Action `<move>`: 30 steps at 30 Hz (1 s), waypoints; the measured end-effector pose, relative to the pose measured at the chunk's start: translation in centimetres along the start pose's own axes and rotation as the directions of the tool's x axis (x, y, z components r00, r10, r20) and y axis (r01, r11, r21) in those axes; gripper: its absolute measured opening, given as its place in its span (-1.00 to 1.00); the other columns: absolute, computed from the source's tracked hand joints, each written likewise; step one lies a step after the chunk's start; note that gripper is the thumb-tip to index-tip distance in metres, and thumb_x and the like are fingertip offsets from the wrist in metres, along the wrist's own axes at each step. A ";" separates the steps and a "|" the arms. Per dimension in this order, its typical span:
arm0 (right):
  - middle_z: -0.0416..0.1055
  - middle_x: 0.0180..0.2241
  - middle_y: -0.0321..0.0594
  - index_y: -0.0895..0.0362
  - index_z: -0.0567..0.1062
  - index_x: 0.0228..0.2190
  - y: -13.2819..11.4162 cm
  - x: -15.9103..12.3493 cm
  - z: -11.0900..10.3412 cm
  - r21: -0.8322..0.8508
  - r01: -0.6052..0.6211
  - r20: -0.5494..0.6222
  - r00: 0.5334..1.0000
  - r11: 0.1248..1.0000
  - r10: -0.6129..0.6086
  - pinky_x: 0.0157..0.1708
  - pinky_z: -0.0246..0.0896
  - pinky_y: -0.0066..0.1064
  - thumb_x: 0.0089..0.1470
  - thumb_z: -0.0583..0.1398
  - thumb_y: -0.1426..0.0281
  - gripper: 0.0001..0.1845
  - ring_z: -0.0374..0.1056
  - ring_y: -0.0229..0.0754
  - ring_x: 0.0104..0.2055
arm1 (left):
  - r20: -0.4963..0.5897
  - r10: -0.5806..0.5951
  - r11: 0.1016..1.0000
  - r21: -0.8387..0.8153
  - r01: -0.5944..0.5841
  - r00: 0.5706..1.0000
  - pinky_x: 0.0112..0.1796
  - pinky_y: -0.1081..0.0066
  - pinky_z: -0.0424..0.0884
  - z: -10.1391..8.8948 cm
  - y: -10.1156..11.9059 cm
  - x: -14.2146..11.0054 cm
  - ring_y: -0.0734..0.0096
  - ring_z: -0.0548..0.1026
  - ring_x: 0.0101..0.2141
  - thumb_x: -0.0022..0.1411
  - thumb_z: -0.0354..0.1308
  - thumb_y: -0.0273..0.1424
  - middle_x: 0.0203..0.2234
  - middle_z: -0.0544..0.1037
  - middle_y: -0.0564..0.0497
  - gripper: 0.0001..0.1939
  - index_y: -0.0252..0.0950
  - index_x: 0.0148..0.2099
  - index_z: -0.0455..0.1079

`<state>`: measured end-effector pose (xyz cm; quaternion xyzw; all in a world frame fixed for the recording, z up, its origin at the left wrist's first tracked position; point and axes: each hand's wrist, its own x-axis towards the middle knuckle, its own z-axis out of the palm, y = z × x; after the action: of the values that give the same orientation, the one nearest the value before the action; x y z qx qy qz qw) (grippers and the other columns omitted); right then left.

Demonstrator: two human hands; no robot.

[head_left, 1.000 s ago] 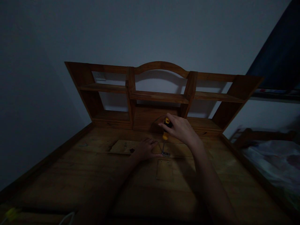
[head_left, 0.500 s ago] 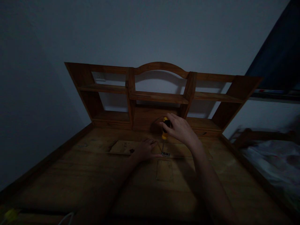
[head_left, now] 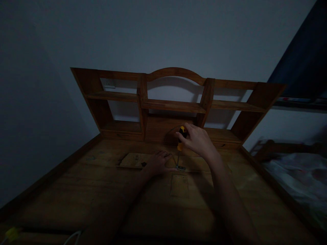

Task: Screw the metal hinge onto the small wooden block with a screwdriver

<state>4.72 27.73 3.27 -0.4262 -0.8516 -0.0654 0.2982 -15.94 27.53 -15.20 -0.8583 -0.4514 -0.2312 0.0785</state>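
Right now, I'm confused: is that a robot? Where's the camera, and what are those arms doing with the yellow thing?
No robot here: these are a person's two bare hands. The camera sits on the person's head, looking forward and down. The right hand holds a yellow-and-black screwdriver, its tip down at a small metal piece. The left hand is spread beside it, thumb reaching to that metal. A flat wooden board lies on the wooden surface, and a shelf unit stands behind. It's too dim to see finer details.

Brown wooden arch-topped shelf (head_left: 176,106) before bluish-grey wall (head_left: 163,34); dark blue panel (head_left: 304,58) upper right, crumpled whitish sheeting (head_left: 293,173) below.
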 end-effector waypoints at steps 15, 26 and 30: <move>0.41 -0.23 -0.13 0.12 0.38 -0.22 0.4 0.0 -0.1 0.126 0.063 0.038 0.997 0.990 -0.068 -0.21 0.19 -0.33 0.24 0.11 0.14 -0.71 0.34 -0.11 -0.22 | 0.026 0.005 1.000 -0.002 -0.005 1.000 0.05 0.15 0.30 0.0 0.0 0.0 0.10 0.41 -0.04 0.13 0.03 0.26 -0.07 0.48 -0.16 -0.21 -0.25 0.14 0.39; 0.45 -0.30 -0.24 0.09 0.39 -0.10 1.0 -0.2 -0.9 0.307 0.075 0.111 0.987 0.949 -0.114 -0.32 0.16 -0.41 0.23 0.15 0.26 -0.76 0.36 -0.18 -0.30 | 0.022 -0.003 1.000 0.001 0.003 1.000 0.05 0.13 0.29 -0.2 0.0 0.0 0.09 0.42 -0.04 0.13 0.04 0.25 -0.06 0.48 -0.15 -0.23 -0.23 0.14 0.38; 0.44 -0.29 -0.21 0.11 0.40 -0.20 0.8 0.0 -0.4 0.256 0.091 0.072 0.991 0.962 -0.113 -0.30 0.16 -0.39 0.21 0.16 0.16 -0.72 0.35 -0.15 -0.27 | 0.017 0.001 1.000 -0.001 -0.001 1.000 0.05 0.13 0.29 -0.2 0.1 0.0 0.09 0.42 -0.03 0.13 0.05 0.25 -0.06 0.48 -0.15 -0.23 -0.24 0.13 0.39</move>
<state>5.46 28.06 3.51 -0.3426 -0.8858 0.0466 0.3095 -15.97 27.41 -15.06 -0.8603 -0.4516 -0.2243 0.0746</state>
